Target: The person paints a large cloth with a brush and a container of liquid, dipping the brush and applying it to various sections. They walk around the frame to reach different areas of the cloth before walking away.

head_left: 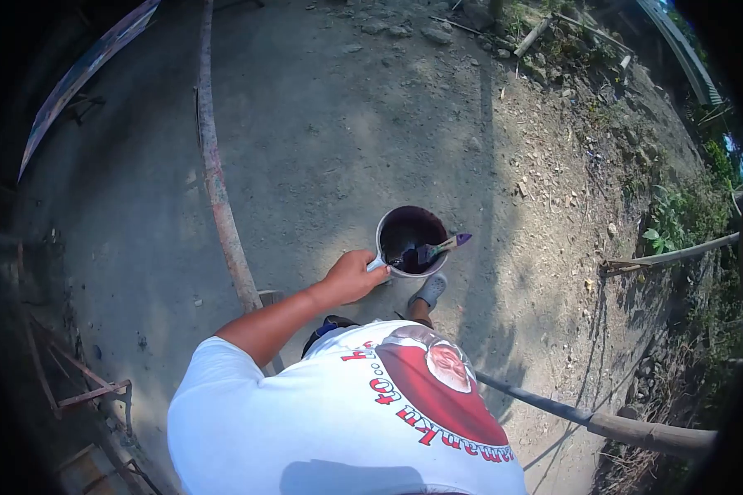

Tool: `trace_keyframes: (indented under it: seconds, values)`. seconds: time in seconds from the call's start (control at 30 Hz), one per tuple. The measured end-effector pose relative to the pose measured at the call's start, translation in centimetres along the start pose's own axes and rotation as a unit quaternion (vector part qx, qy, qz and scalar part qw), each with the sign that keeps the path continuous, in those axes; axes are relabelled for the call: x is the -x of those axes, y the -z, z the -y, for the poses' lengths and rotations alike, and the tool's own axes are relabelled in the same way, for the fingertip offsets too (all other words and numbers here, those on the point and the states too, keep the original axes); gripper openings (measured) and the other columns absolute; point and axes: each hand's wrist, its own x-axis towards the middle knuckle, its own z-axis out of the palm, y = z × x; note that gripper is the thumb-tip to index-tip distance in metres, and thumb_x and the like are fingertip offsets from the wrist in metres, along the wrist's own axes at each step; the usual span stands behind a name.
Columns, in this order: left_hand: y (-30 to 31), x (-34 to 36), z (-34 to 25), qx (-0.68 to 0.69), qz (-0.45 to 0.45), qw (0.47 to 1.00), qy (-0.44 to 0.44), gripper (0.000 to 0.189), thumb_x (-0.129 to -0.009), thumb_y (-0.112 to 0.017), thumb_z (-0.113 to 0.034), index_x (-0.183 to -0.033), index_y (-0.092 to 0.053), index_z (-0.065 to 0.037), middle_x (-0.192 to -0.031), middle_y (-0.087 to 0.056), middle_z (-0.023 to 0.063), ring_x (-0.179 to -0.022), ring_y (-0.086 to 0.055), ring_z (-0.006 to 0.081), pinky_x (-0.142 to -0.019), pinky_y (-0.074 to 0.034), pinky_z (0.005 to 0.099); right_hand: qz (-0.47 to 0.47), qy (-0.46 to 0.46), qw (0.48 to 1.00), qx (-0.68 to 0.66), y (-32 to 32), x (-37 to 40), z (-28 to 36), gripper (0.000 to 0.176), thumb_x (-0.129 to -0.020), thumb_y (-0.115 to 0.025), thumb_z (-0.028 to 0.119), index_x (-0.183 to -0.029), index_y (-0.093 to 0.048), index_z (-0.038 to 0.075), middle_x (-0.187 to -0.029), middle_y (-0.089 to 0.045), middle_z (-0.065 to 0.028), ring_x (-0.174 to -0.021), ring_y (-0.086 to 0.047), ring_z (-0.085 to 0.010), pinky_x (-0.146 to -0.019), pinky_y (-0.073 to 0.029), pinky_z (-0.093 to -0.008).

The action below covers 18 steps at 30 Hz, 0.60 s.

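Observation:
My left hand (352, 275) is closed round the handle of a pale pot (380, 236), held out in front of my body. Dark purple-black paint (399, 237) lies inside it. A paintbrush (450, 243) rests in the pot, its bristles down in the paint and its purple-stained handle leaning over the right rim. No part of my right hand shows.
A long pole (215, 177) runs down the left side. At the lower right a thicker pole (636, 431) crosses near my body. Rubble and plants (664, 219) line the right bank; a wooden frame (95, 392) stands lower left. My grey shoe (430, 289) is on dirt ground.

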Motion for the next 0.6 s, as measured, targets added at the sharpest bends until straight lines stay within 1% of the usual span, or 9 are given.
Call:
trace_keyframes:
  seconds: [0.17,0.27,0.37,0.4,0.43,0.5,0.53,0.57,0.6]
  values:
    - [-5.0,-6.7,0.7,0.001,-0.106,0.994,0.025,0.036,-0.091,-0.071,-0.031,-0.080,-0.065,0.003,-0.064,-0.060,0.0118,-0.060,-0.056,0.0163,-0.058,-0.044,0.0392,0.059,0.028,0.991,0.118,5.4,-9.9,15.1,0.030,-0.099,-0.059,0.017,-0.122,-0.062,-0.002,-0.085,-0.068,-0.0120,-0.070,-0.068,-0.0253,-0.055,-0.055,-0.0391]
    - [-7.1,-9.7,-1.5,0.069,-0.149,0.982,0.091,0.035,-0.093,-0.070,-0.030,-0.079,-0.064,0.001,-0.064,-0.060,0.0076,-0.058,-0.054,0.0134,-0.055,-0.044,0.0363,0.057,0.061,0.983,0.162,9.2,-14.1,27.7,0.030,-0.099,-0.058,0.017,-0.122,-0.062,-0.002,-0.084,-0.067,-0.0126,-0.070,-0.068,-0.0257,-0.055,-0.055,-0.0396]
    - [-7.1,-12.0,-3.8,0.052,-0.201,0.975,0.085,0.035,-0.095,-0.069,-0.031,-0.079,-0.063,0.000,-0.064,-0.060,0.0051,-0.056,-0.054,0.0117,-0.052,-0.044,0.0342,0.036,0.137,0.965,0.220,11.1,-17.9,42.8,0.030,-0.099,-0.058,0.017,-0.122,-0.062,-0.002,-0.084,-0.067,-0.0132,-0.069,-0.068,-0.0261,-0.054,-0.055,-0.0401]
    - [-6.9,-12.2,-5.2,0.068,-0.209,0.971,0.098,0.035,-0.095,-0.069,-0.031,-0.079,-0.063,0.000,-0.064,-0.060,0.0054,-0.056,-0.054,0.0118,-0.052,-0.044,0.0341,-0.010,0.194,0.938,0.288,9.7,-18.3,48.4,0.029,-0.097,-0.052,0.015,-0.119,-0.060,-0.003,-0.080,-0.064,-0.0163,-0.064,-0.066,-0.0280,-0.049,-0.054,-0.0424]
    - [-6.5,-12.6,-6.2,0.103,-0.212,0.965,0.114,0.036,-0.095,-0.069,-0.032,-0.079,-0.063,0.000,-0.064,-0.060,0.0053,-0.055,-0.055,0.0120,-0.052,-0.044,0.0338,0.007,0.223,0.930,0.293,9.4,-21.6,52.9,0.021,-0.095,-0.050,0.012,-0.106,-0.061,-0.003,-0.076,-0.062,-0.0149,-0.057,-0.063,-0.0277,-0.045,-0.054,-0.0429]
    - [-6.3,-13.8,-6.6,0.102,-0.245,0.957,0.120,0.036,-0.095,-0.069,-0.032,-0.079,-0.062,0.000,-0.063,-0.059,0.0053,-0.054,-0.055,0.0121,-0.051,-0.044,0.0335,-0.051,0.257,0.928,0.266,4.4,-25.7,62.5,0.014,-0.093,-0.047,0.007,-0.083,-0.055,0.003,-0.070,-0.057,-0.0122,-0.050,-0.059,-0.0249,-0.040,-0.050,-0.0396]
    - [-6.1,-14.5,-6.6,0.103,-0.262,0.952,0.117,0.037,-0.095,-0.069,-0.032,-0.078,-0.062,0.000,-0.062,-0.059,0.0054,-0.053,-0.055,0.0121,-0.050,-0.045,0.0332,-0.003,0.235,0.941,0.242,1.3,-28.6,67.4,0.026,-0.096,-0.048,0.012,-0.119,-0.057,0.004,-0.075,-0.060,-0.0093,-0.050,-0.055,-0.0211,-0.041,-0.047,-0.0387]
    - [-5.7,-15.2,-6.6,0.103,-0.274,0.948,0.122,0.037,-0.095,-0.069,-0.032,-0.078,-0.062,0.000,-0.062,-0.059,0.0054,-0.053,-0.055,0.0121,-0.050,-0.045,0.0332,0.032,0.304,0.939,0.158,-3.4,-27.1,70.5,0.015,-0.097,-0.046,0.010,-0.100,-0.059,0.003,-0.072,-0.057,-0.0090,-0.052,-0.057,-0.0204,-0.042,-0.048,-0.0353]
    - [-5.4,-15.8,-6.6,0.084,-0.292,0.946,0.113,0.037,-0.095,-0.069,-0.032,-0.077,-0.061,-0.001,-0.062,-0.059,0.0058,-0.053,-0.056,0.0123,-0.050,-0.045,0.0331,0.059,0.338,0.933,0.111,-8.6,-25.5,72.8,0.019,-0.100,-0.048,0.015,-0.111,-0.058,0.003,-0.078,-0.058,-0.0074,-0.058,-0.059,-0.0181,-0.046,-0.049,-0.0336]
